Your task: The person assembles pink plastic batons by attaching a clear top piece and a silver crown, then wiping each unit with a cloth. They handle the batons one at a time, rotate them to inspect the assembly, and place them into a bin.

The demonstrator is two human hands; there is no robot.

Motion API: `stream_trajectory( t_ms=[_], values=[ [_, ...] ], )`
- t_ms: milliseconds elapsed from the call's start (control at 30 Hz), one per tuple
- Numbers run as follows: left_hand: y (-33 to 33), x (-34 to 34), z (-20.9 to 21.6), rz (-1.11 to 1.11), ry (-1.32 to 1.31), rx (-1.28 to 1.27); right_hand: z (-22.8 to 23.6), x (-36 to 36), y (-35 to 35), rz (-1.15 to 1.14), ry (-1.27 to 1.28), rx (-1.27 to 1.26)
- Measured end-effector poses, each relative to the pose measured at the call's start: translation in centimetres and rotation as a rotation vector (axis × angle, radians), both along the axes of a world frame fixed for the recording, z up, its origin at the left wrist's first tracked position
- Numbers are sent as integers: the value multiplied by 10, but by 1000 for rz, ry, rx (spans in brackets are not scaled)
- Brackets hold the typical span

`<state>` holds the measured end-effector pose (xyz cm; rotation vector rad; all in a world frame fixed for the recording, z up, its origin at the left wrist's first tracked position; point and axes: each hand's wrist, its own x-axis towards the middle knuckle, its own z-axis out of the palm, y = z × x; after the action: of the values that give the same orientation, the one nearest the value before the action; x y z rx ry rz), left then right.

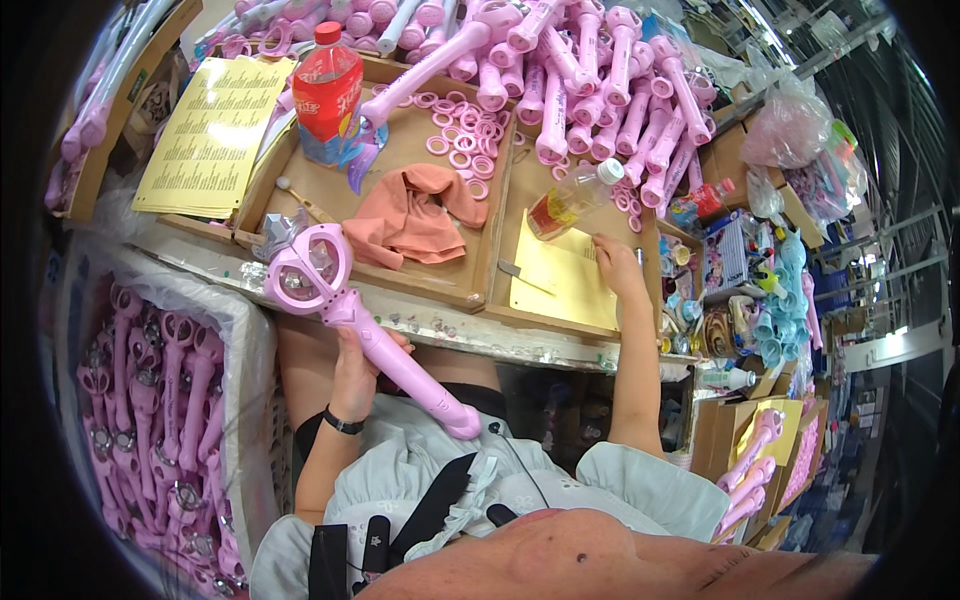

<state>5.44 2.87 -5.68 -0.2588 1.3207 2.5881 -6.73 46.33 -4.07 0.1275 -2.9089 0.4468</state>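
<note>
My left hand (354, 377) is wrapped round the handle of a pink toy wand (408, 375), held slantwise over my lap. The wand's round head, with a clear piece inside, points up and left. At the right tray, my right hand (616, 264) has its fingers closed at the upper right edge of a yellow sheet (560, 275); whether a small sticker is between them is too small to tell. A metal strip (527, 278) lies across the sheet's left side. Just above the sheet, a clear bottle with a white cap (577, 200) leans over.
An orange cloth (418, 218), loose pink rings (462, 130) and a red-labelled bottle (328, 95) occupy the left tray. Pink wands (590, 80) are heaped behind. A lined crate of wands (165, 420) stands at left. Printed yellow sheets (208, 135) lie far left.
</note>
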Motion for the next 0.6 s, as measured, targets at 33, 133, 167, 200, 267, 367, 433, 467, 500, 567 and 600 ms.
stream_trajectory(
  t_ms=[33,133,167,200,267,367,433,467,500,567,600],
  values=[
    [0,0,0,-1,-2,9,2,0,-1,-26,-30,-16],
    [0,-1,-1,-4,-1,26,7,1,-5,-106,-95,-60],
    [0,-1,0,-6,3,26,8,1,-6,-100,-101,-63],
    [0,-1,0,-8,7,27,9,1,-6,-110,-127,-84],
    [0,0,0,-20,-4,-15,7,2,-5,-201,-220,-64],
    [0,0,-2,-36,1,-27,-1,1,-3,-101,-33,26],
    [0,0,-4,-17,-17,-31,-7,0,-1,-55,24,65],
    [-1,0,-5,-45,-13,-40,-9,-1,-1,-94,-50,62],
    [-1,0,-6,-55,-40,-67,-10,-1,-1,-76,-33,80],
    [-1,0,-6,-48,-28,-31,-11,-2,-1,-73,-37,40],
    [0,0,-6,-47,-39,-13,-10,-2,-1,-112,-64,45]
  ],
)
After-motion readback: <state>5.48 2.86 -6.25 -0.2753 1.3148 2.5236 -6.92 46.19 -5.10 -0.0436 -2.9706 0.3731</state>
